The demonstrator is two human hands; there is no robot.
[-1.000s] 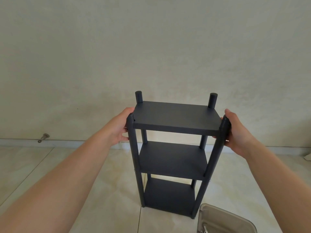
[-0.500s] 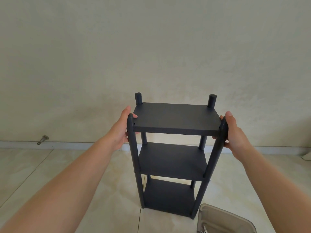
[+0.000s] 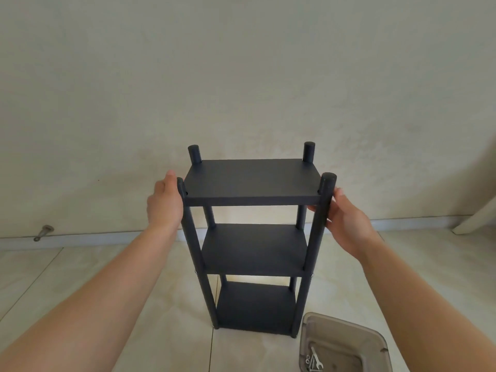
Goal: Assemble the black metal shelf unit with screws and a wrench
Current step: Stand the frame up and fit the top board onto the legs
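Pale tiled floor (image 3: 134, 331) before a plain wall. The black shelf unit (image 3: 253, 237) stands upright on it, three tiers. My left hand (image 3: 164, 204) rests flat-fingered against its front-left post; my right hand (image 3: 346, 221) curls around the front-right post. Beside its foot, a tray (image 3: 346, 334) holds a wrench (image 3: 316, 359) and screws (image 3: 308, 365).
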